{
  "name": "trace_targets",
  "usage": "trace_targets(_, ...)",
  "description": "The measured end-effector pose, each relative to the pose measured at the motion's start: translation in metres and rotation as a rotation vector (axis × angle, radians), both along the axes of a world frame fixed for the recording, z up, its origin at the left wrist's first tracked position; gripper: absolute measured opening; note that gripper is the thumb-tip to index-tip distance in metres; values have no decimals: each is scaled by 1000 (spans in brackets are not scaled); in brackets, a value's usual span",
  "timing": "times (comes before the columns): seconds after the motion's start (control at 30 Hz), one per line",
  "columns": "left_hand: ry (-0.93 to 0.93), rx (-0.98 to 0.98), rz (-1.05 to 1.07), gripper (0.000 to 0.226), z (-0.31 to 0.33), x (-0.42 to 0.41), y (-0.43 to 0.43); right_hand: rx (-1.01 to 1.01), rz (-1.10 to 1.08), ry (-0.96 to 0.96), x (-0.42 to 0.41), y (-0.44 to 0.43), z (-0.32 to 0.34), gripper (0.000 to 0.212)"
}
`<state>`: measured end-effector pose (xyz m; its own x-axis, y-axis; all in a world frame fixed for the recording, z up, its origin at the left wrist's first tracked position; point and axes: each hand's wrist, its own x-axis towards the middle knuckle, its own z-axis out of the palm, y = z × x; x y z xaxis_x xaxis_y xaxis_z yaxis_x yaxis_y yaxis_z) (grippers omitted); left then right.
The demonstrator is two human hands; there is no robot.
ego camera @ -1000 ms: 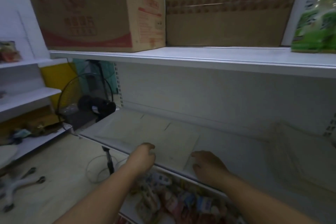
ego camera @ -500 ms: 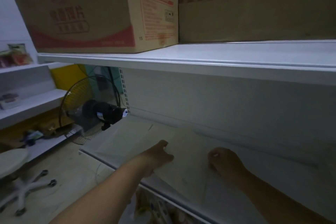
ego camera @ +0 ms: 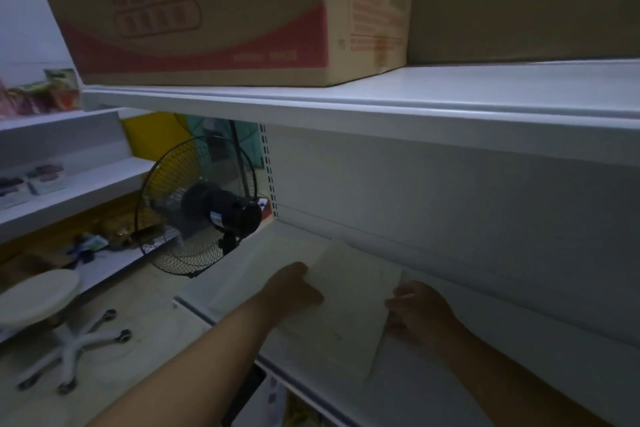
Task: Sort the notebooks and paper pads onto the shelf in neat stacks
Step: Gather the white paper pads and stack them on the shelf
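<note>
A pale paper pad [ego camera: 349, 302] is tilted above the white middle shelf [ego camera: 485, 374], its far corner near the back panel. My left hand [ego camera: 294, 288] grips its left edge. My right hand [ego camera: 420, 310] pinches its right edge, fingers curled round it. More pale pads or sheets [ego camera: 249, 274] lie flat on the shelf to the left, hard to make out in the dim light.
The upper shelf [ego camera: 346, 107] hangs low overhead and bears two cardboard boxes [ego camera: 214, 10]. A black standing fan [ego camera: 201, 208] is at the shelf's left end. A white stool [ego camera: 38, 298] stands on the floor at the left, before side shelves [ego camera: 69, 191].
The pad has been lifted and pushed deeper along the shelf, both hands holding its edges. My view moved closer and to the left, so the lower goods dropped out of sight.
</note>
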<state>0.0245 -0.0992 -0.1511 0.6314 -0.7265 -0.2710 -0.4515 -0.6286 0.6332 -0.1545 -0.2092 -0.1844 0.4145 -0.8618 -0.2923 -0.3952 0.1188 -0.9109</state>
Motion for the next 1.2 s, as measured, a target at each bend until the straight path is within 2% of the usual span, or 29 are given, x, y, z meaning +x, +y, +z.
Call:
trace_targets(0.07,297,-95,76,60,9,13,-1,28,-46,-5,6,0,-2,17)
trace_targets(0.13,537,-76,56,50,13,22,3,56,-80,-22,13,4,0,17)
trace_targets(0.2,567,-80,-27,38,11,34,10,51,-90,-35,26,11,3,16)
trace_targets(0.3,549,-290,7,19,11,66,22,16,-115,-107,56,22,13,16)
trace_targets(0.33,558,-373,55,20,12,80,26,23,-97,-134,68,27,16,19)
trace_targets(0.4,479,-464,98,29,11,107,34,-19,-45,-114,97,38,22,20)
trace_targets(0.43,382,-437,88,33,6,119,37,-92,-21,-55,112,44,23,20)
trace_targets(0.57,-137,1,-37,43,-23,150,44,-373,117,317,153,68,16,18)
trace_targets(0.63,-147,38,-67,48,-28,155,42,-418,141,457,156,80,11,32)
trace_targets(0.7,-5,-21,-93,47,-24,153,38,-380,113,470,153,92,8,50)
trace_targets(0.8,319,-131,-72,35,-17,152,33,-326,48,426,145,101,7,58)
trace_targets(0.87,659,-194,-3,29,-9,150,37,-301,21,426,135,104,7,60)
trace_targets(0.93,951,-171,-9,25,0,138,43,-270,6,401,121,107,8,63)
trace_targets(0.97,991,-160,-53,21,3,128,44,-246,-3,374,113,111,9,64)
trace_targets(1.07,950,-195,-134,15,4,91,42,-192,-111,267,84,122,14,54)
trace_targets(1.2,973,-220,-179,10,12,43,42,-106,-336,131,32,127,25,58)
